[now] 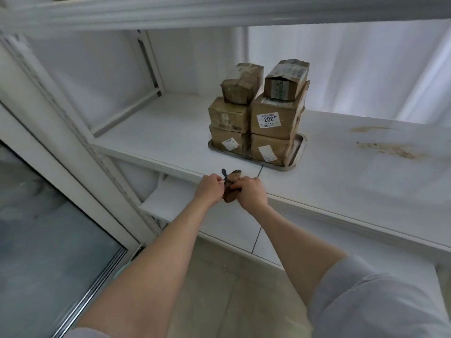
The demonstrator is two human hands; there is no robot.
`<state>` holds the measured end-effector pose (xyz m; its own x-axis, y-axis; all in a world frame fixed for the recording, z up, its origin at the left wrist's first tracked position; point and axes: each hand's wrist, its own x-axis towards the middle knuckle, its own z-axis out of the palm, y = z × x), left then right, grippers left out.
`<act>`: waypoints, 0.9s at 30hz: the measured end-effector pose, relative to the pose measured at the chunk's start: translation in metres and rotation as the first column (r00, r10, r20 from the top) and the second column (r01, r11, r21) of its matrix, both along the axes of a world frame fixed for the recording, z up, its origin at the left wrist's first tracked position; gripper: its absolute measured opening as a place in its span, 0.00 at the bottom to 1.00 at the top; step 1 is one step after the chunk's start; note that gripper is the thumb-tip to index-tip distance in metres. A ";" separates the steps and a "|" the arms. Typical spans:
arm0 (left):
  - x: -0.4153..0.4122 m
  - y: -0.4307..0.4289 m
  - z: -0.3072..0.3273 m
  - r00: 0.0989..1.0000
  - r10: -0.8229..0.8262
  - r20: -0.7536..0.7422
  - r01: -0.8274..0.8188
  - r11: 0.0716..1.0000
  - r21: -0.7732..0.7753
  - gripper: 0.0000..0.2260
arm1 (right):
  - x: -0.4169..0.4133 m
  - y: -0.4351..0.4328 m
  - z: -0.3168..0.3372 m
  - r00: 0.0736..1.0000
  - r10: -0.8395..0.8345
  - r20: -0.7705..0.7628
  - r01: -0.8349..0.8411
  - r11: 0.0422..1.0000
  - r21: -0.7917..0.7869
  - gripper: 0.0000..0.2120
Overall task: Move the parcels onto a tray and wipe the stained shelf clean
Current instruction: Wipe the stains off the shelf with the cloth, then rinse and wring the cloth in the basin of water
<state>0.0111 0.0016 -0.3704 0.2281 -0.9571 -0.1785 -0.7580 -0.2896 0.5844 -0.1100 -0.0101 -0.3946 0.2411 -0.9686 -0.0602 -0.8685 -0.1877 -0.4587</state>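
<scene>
The six cardboard parcels (256, 113) stand already stacked in two columns on the metal tray (296, 152), which sits on the white shelf (170, 132) a little far from the near edge. The brown stains (388, 148) lie well apart from the tray, on the right part of the shelf.

Both hands are at the near edge of the shelf, in front of the tray. The left hand (209, 189) and the right hand (251, 192) have their fingers curled closed around one small brown cloth (230, 190), bunched up between them; a dark blue bit (224, 173) sticks up from it, and I cannot tell what it is.

In my judgement the wiping is not yet begun, and some things can go wrong. The cloth is small and crumpled, so it may only smear the stain if it is not opened flat. The stains are far to the right, so an arm that reaches across may brush the tall stack; the top left parcel looks tilted and could fall. The cloth itself already looks brown, perhaps dirty, and may leave new marks on the white shelf.
</scene>
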 end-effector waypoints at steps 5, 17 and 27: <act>0.074 0.010 -0.008 0.983 0.169 -0.074 -0.169 0.986 0.014 0.14 | 0.073 0.010 -0.001 0.957 0.012 0.291 -0.061 0.985 0.160 0.20; 0.229 0.057 -0.037 0.840 0.487 -0.241 -0.442 0.870 0.217 0.07 | 0.220 0.026 -0.045 0.820 -0.146 0.553 -0.130 0.894 0.429 0.14; 0.319 0.066 -0.075 0.601 0.677 -0.425 -0.573 0.736 0.361 0.13 | 0.336 0.021 -0.077 0.787 -0.186 0.588 -0.220 0.806 0.550 0.18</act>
